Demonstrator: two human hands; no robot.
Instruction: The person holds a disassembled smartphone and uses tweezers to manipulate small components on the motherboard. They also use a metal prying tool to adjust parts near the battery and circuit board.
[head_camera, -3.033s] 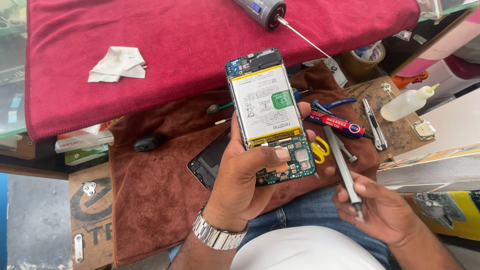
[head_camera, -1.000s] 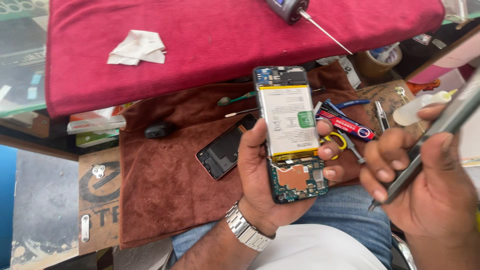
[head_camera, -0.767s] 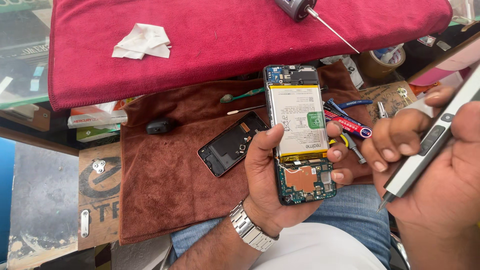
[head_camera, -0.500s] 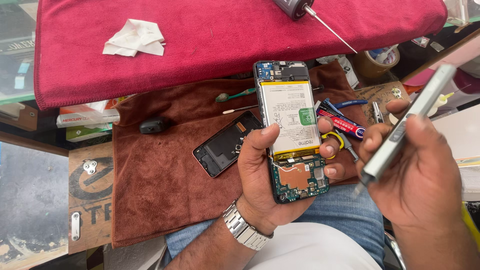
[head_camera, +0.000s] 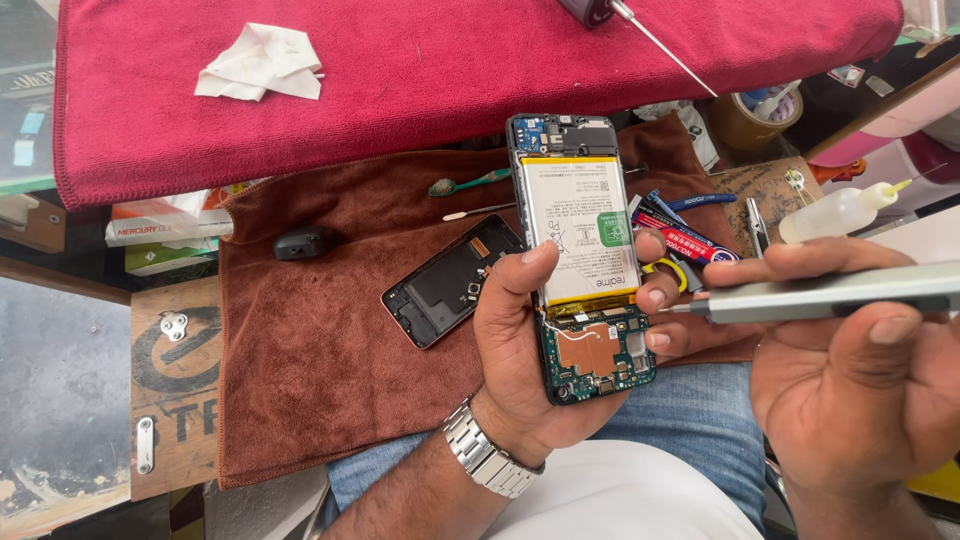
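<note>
My left hand (head_camera: 535, 350) grips an opened smartphone (head_camera: 582, 250) upright, its white battery and green circuit board facing me, thumb across the battery's lower left. My right hand (head_camera: 850, 370) holds a grey pen-style screwdriver (head_camera: 830, 293) almost level, its tip at the phone's right edge by my left fingertips. The phone's removed black back cover (head_camera: 450, 280) lies on the brown towel (head_camera: 330, 360) to the left of the phone.
A red towel (head_camera: 450, 70) covers the bench beyond, with a crumpled white tissue (head_camera: 260, 63) on it. Tools, a red tube (head_camera: 685, 238), tweezers (head_camera: 756, 226), a white squeeze bottle (head_camera: 840, 212) and a tape roll (head_camera: 755, 118) crowd the right. A small black object (head_camera: 303, 241) rests left.
My right hand has swung the screwdriver from steeply tilted to nearly level and brought its tip to the phone's right edge. The left hand keeps the phone steady.
</note>
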